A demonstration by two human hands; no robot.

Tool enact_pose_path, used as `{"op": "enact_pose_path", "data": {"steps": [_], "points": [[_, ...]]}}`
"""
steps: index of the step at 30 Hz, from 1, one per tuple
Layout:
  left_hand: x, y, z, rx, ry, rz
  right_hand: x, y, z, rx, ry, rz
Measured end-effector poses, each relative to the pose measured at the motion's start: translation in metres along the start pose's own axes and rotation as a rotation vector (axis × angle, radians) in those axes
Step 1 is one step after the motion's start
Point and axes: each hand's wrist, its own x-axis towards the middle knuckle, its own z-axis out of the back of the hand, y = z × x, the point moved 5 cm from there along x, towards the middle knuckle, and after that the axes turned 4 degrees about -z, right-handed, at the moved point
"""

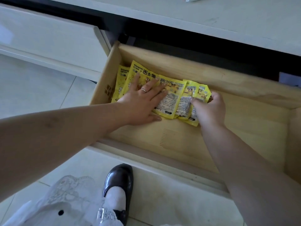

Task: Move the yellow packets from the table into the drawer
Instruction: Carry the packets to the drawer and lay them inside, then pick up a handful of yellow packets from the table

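Observation:
Several yellow hand-warmer packets [172,97] lie overlapped in a row at the back left of the open wooden drawer [187,144]. My left hand [143,101] rests flat on the left packets, fingers spread, a ring on one finger. My right hand [210,108] has its fingers curled over the rightmost packets [202,90], gripping their edge. Parts of the packets are hidden under both hands.
The white tabletop [228,15] runs above the drawer. A closed white drawer front [48,39] sits to the left. The drawer's right half shows bare wood. Below are a tiled floor, my black shoe [118,180] and white clothing.

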Motion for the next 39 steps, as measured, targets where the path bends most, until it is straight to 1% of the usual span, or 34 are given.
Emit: {"op": "enact_pose_path", "data": {"steps": [2,7,12,17,19,21,22,23,24,27,28,29,33,36,39], "points": [[0.002,-0.003,0.000,0.014,-0.021,-0.006,0.002,0.004,0.002,-0.085,-0.031,0.054],[0.008,-0.008,-0.002,-0.090,-0.044,-0.001,0.007,0.009,0.003,-0.273,-0.088,0.154],[0.012,-0.010,-0.001,-0.118,-0.031,0.005,0.004,0.010,0.008,-0.324,-0.127,0.194],[0.008,-0.008,0.010,-0.172,-0.023,0.001,-0.008,0.014,0.018,-0.321,-0.063,0.260],[0.005,-0.010,0.018,-0.149,-0.024,-0.007,-0.017,0.014,0.025,-0.299,-0.017,0.245],[-0.003,-0.015,0.029,-0.162,-0.060,-0.009,-0.029,0.015,0.032,-0.272,0.038,0.226],[-0.009,-0.017,0.037,-0.236,-0.079,0.013,-0.038,0.017,0.037,-0.269,0.059,0.220],[-0.018,-0.017,0.046,-0.377,-0.093,0.062,-0.048,0.019,0.043,-0.278,0.073,0.216],[-0.029,-0.017,0.054,-0.577,-0.105,0.133,-0.060,0.024,0.050,-0.294,0.085,0.213],[-0.072,-0.016,0.084,-1.273,-0.130,0.356,-0.106,0.046,0.069,-0.363,0.146,0.210],[-0.091,-0.015,0.095,-1.433,-0.157,0.430,-0.122,0.056,0.075,-0.390,0.168,0.212],[-0.111,-0.014,0.108,-1.540,-0.189,0.504,-0.139,0.068,0.081,-0.413,0.189,0.214],[-0.194,-0.009,0.162,-1.751,-0.328,0.701,-0.210,0.125,0.102,-0.487,0.294,0.260],[-0.259,-0.008,0.200,-1.740,-0.378,0.803,-0.266,0.164,0.115,-0.536,0.380,0.311],[-0.329,-0.017,0.231,-1.748,-0.388,0.929,-0.325,0.191,0.127,-0.590,0.454,0.361]]}}
